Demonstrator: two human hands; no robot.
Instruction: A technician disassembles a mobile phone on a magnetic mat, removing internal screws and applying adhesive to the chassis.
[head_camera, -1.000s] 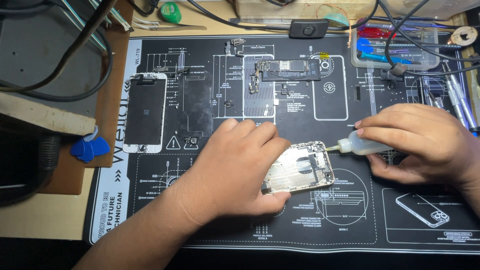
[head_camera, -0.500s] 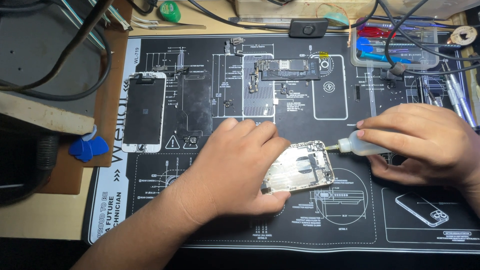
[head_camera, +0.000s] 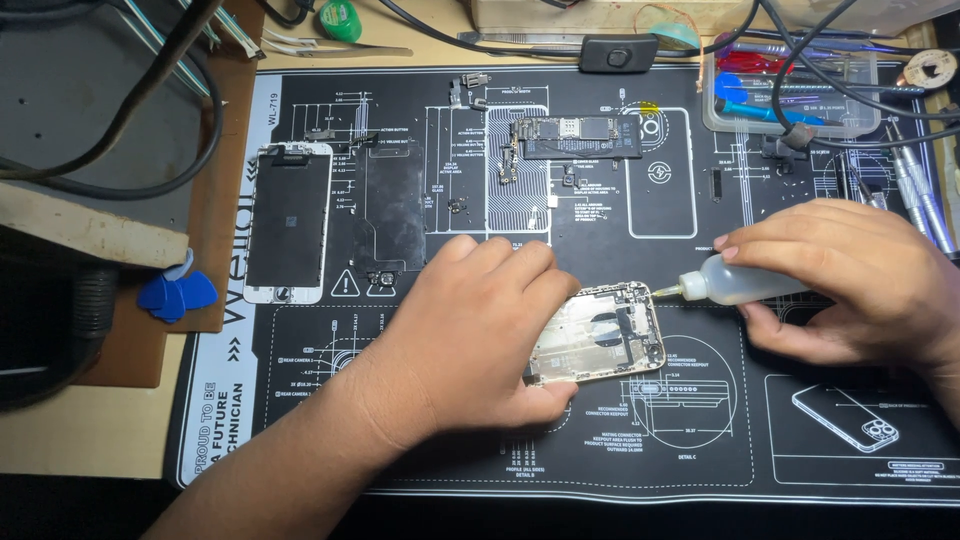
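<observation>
The left hand (head_camera: 470, 330) lies on the phone shell (head_camera: 600, 343), near the middle of the black mat (head_camera: 700, 470), a bit toward its near edge. The fingers curl over the shell's far side and the thumb sits under its near side. So the hand is closed on the shell, most likely to keep it from sliding.

The shell lies open side up and turned a little. You can see shiny metal and small parts inside.

The right hand (head_camera: 850, 280) holds a small clear bottle (head_camera: 745, 285). The fingers wrap it from above and the thumb is under it. The bottle lies almost flat. Its thin tip (head_camera: 665, 292) points left and sits right at the shell's far right corner. Held low like this, the tip can get to a small spot. I cannot tell if anything is coming out.

Other parts lie apart on the mat, each in its own drawn box, likely so they do not get mixed up. A phone screen (head_camera: 288, 222) lies face up near the left edge. A dark plate (head_camera: 393, 210) is just beside it. A small green board (head_camera: 577, 135) lies near the far edge.

A clear tool tray (head_camera: 800, 125) sits at the far right corner. Blue picks (head_camera: 175, 293) lie off the mat, on the left.
</observation>
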